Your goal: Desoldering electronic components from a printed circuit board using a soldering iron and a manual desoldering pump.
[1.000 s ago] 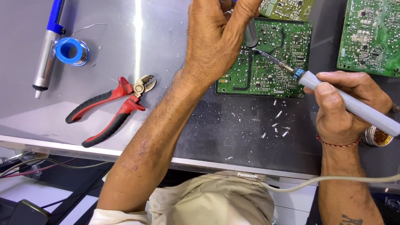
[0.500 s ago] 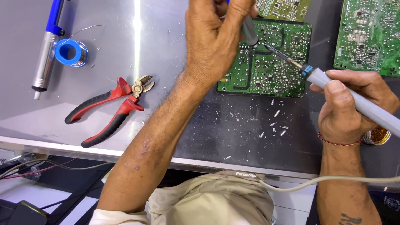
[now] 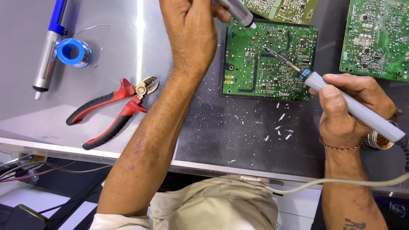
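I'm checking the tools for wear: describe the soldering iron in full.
The soldering iron has a pale grey, plastic-looking handle, a blue collar and a thin dark metal tip. The right hand grips the handle like a pen. It lies tilted, tip pointing up-left and resting on the green circuit board. A dark cable leaves its rear end at the right edge.

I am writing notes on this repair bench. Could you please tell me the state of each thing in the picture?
Left hand: raised, gripping a grey desoldering pump, nozzle just above the board.
Right hand: gripping the soldering iron, tip on the board.
Green circuit board: flat, solder side up.
Red cutters: lying, jaws slightly open.
Solder spool: lying flat, wire end loose.
Second pump: lying unused.
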